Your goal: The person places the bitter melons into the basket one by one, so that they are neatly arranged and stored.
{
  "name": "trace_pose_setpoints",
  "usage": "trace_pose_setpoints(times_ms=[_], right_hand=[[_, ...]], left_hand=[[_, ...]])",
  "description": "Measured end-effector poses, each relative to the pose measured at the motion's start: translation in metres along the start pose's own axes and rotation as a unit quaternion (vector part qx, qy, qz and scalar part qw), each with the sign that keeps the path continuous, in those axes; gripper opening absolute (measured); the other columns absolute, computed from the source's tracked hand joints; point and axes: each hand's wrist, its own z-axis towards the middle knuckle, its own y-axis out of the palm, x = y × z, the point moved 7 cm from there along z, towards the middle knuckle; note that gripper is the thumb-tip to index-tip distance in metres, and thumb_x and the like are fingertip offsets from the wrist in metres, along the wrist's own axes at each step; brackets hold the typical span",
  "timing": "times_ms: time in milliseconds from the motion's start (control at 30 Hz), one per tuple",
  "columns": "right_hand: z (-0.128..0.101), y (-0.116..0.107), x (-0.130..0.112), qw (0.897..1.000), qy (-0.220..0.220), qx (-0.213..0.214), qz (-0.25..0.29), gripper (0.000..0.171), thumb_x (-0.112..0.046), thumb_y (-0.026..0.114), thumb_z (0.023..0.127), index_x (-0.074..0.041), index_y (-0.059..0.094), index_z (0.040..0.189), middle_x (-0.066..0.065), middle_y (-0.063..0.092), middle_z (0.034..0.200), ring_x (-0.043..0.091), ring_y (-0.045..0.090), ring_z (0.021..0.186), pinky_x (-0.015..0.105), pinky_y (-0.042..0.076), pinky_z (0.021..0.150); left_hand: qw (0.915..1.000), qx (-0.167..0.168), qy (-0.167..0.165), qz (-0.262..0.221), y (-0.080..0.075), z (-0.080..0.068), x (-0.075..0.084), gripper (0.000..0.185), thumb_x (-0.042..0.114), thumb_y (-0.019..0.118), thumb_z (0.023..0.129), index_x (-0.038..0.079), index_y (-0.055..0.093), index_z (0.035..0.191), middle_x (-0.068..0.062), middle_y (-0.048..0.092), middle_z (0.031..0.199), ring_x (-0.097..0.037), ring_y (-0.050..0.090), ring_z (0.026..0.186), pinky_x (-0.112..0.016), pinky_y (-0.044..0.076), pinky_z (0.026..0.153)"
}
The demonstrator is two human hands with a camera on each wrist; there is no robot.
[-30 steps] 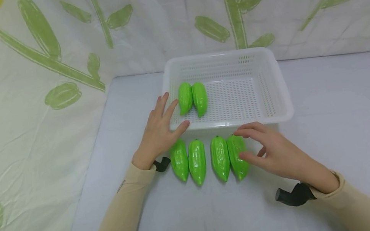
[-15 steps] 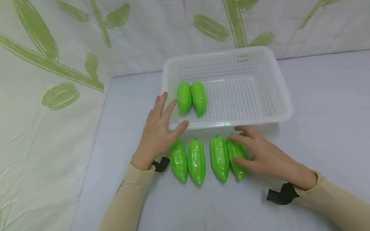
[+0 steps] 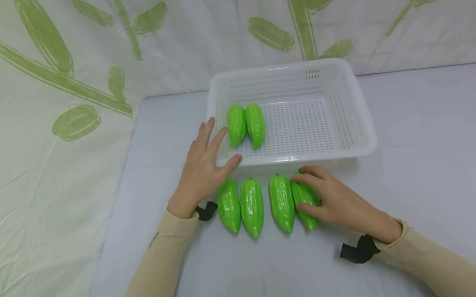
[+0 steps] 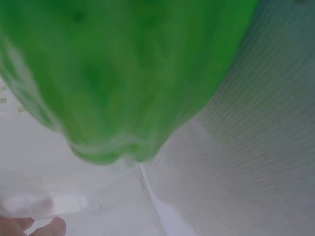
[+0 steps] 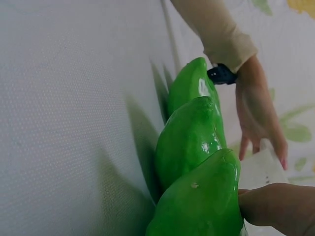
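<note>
My right hand (image 3: 338, 200) is over the rightmost green fruit (image 3: 305, 195) on the desk (image 3: 420, 146); fingers bent above it, fairly narrow, thumb and index reaching to its left edge. Can't tell if they've gripped it. Its pointed end shows past my thumb, toward me. Three more fruits (image 3: 282, 203) lie left of it, one right beside it. My left hand (image 3: 200, 170) has fingers spread wide at the left front corner of the white basket (image 3: 288, 158); a pair of fruits (image 3: 255, 126) inside sits near my index tip. Right wrist view shows what the head view can't: one fingertip against the upper side of the closest fruit, three fruits lined up. Left wrist view: one fruit, blurred, huge, fingertips in the lower left corner. Only the head view gets all six fruits and the whole basket.
</note>
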Motion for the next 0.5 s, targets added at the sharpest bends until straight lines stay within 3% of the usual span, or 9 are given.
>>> trace_pose_setpoints(times_ms=[333, 500], right_hand=[[0.001, -0.007, -0.002, 1.0, -0.007, 0.011, -0.001, 0.058, -0.02, 0.085, 0.087, -0.006, 0.063, 0.139, 0.021, 0.055, 0.146, 0.04, 0.058, 0.131, 0.058, 0.05, 0.105], [-0.002, -0.013, -0.007, 1.0, -0.015, 0.018, 0.017, 0.058, -0.02, 0.085, 0.087, -0.008, 0.063, 0.139, 0.018, 0.054, 0.146, 0.033, 0.062, 0.122, 0.038, 0.06, 0.084]], left_hand=[[0.9999, -0.005, -0.01, -0.008, 0.0, 0.001, 0.0, 0.08, 0.061, 0.052, 0.1, 0.012, 0.037, 0.162, -0.011, 0.013, 0.175, -0.036, 0.01, 0.162, -0.071, 0.025, 0.12], [0.9999, -0.007, -0.01, -0.006, 0.0, 0.0, 0.0, 0.08, 0.06, 0.054, 0.1, 0.012, 0.036, 0.162, -0.011, 0.012, 0.175, -0.037, 0.01, 0.162, -0.071, 0.024, 0.12]])
